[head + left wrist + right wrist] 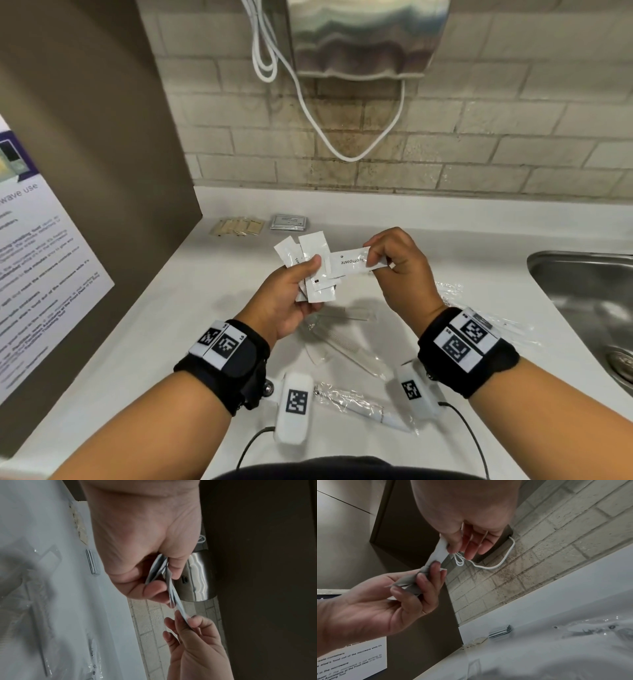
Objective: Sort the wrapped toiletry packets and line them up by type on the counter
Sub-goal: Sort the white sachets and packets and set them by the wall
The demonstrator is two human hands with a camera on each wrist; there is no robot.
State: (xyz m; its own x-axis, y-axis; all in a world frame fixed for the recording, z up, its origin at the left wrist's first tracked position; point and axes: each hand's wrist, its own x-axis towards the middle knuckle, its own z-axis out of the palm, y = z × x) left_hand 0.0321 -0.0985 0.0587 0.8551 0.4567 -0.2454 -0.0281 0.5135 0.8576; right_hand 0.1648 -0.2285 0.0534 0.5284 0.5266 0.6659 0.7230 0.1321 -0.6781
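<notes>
My left hand (294, 284) holds a fanned bunch of white toothpaste packets (313, 246) above the white counter (164, 308), thumb pressed on top. My right hand (394, 260) pinches the right end of one white packet marked "toothpaste" (352, 262), whose left end lies against the bunch. At the back of the counter lie a row of tan packets (238, 226) and, beside it, a small stack of silver packets (289, 221). In the left wrist view the bunch (159, 569) sits between thumb and fingers. The right wrist view shows the pinched packet (439, 551).
Clear-wrapped combs (346, 339) and a wrapped toothbrush (363, 407) lie on the counter under my wrists. A steel sink (589, 308) is at the right. A brown panel with a printed notice (44, 274) stands left. A white cable (308, 113) hangs from a steel appliance (363, 37) on the brick wall.
</notes>
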